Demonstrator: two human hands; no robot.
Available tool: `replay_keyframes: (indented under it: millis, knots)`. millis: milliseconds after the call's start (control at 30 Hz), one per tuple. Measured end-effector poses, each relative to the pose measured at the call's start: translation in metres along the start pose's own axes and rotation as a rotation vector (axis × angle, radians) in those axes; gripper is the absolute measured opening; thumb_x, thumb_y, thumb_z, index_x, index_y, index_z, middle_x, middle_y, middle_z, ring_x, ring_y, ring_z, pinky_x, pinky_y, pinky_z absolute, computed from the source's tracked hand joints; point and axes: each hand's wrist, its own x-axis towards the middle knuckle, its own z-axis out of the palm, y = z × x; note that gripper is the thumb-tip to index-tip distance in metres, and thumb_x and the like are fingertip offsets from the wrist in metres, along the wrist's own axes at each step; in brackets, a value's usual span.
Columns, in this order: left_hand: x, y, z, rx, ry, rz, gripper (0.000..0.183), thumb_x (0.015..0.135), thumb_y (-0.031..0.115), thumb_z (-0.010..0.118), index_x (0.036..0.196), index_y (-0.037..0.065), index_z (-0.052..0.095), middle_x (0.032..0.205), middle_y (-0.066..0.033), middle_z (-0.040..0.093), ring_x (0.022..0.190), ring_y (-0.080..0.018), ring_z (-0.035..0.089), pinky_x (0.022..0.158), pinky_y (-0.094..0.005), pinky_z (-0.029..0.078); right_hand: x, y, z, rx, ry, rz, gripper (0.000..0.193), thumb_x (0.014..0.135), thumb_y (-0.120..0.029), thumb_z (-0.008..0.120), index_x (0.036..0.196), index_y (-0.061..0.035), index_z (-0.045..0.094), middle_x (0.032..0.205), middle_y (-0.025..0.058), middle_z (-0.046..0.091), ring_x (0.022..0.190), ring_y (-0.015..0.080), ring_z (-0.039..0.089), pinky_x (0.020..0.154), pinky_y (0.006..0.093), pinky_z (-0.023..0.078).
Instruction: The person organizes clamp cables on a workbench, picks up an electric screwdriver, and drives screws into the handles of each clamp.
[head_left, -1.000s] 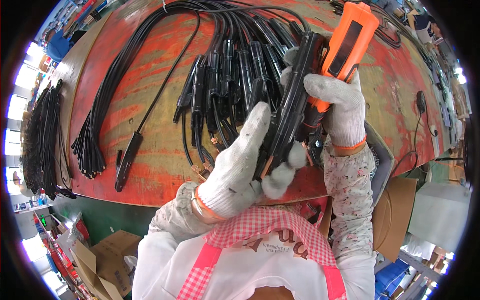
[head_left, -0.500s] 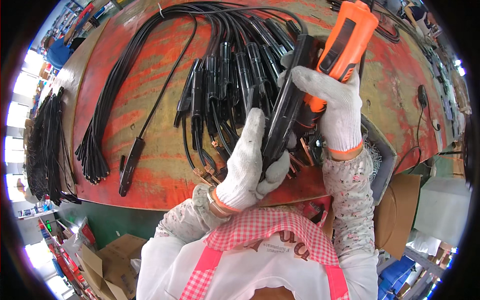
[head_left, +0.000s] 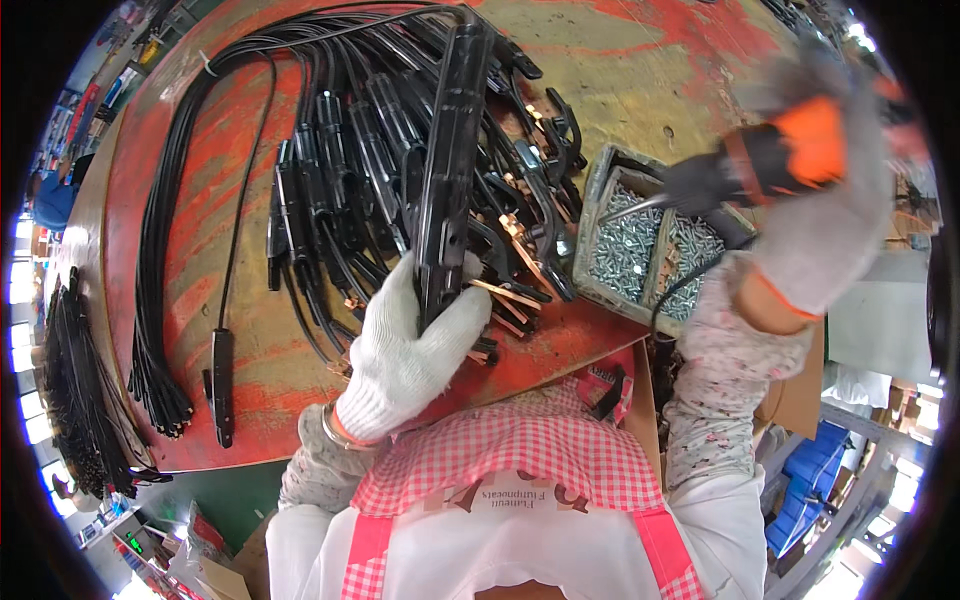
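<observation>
My left hand [head_left: 405, 345], in a white knit glove, grips the lower end of a long black plastic handle [head_left: 452, 150] that stands tilted over the table, a cable at its far end. My right hand [head_left: 835, 235], gloved and smeared by motion, is wrapped around an orange and black power screwdriver [head_left: 745, 165]. Its thin bit points left, over a grey two-part tray [head_left: 590, 285] of small silvery screws [head_left: 618, 250]. Under and beside the held handle lie several similar black handles [head_left: 335, 150], with copper-coloured metal pieces [head_left: 518, 240] among them.
A tied bundle of black cables [head_left: 165, 230] curves along the left of the red-worn table [head_left: 600, 340]. One handle on a cable [head_left: 222, 385] lies apart there. Another dark cable bundle [head_left: 80, 390] hangs over the far left edge. A white box [head_left: 865, 330] stands at the right.
My right hand has left the black handle and swung right with the screwdriver, its bit now over the screw tray. My left hand and handle have shifted left in view; the whole view has turned too.
</observation>
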Motion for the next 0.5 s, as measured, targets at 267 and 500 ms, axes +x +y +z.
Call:
replay_keyframes:
  millis: [267,500]
  knots:
    - [0.036,0.018,0.044,-0.133,-0.205,0.082,0.021,0.088,0.022,0.058,0.100,0.006,0.054,0.062,0.0048,0.047,0.048,-0.0044,0.041,0.043,-0.0236,0.035,-0.042,0.019,-0.007,1.130,0.253,0.656,0.038,0.089,-0.016,0.056,0.118,0.0050,0.042,0.088,0.0179,0.059,0.075,0.0263,0.058,0.067,0.0403,0.054]
    - [0.049,0.006,0.060,-0.260,-0.279,-0.198,0.026,0.088,0.025,0.057,0.099,0.004,0.047,0.062,-0.0022,0.050,0.034,-0.0089,0.038,0.031,-0.0239,0.029,-0.081,-0.013,0.036,1.267,0.271,0.834,0.054,0.086,-0.031,0.060,0.126,-0.0027,0.038,0.076,0.0130,0.053,0.062,0.0222,0.051,0.055,0.0412,0.048]
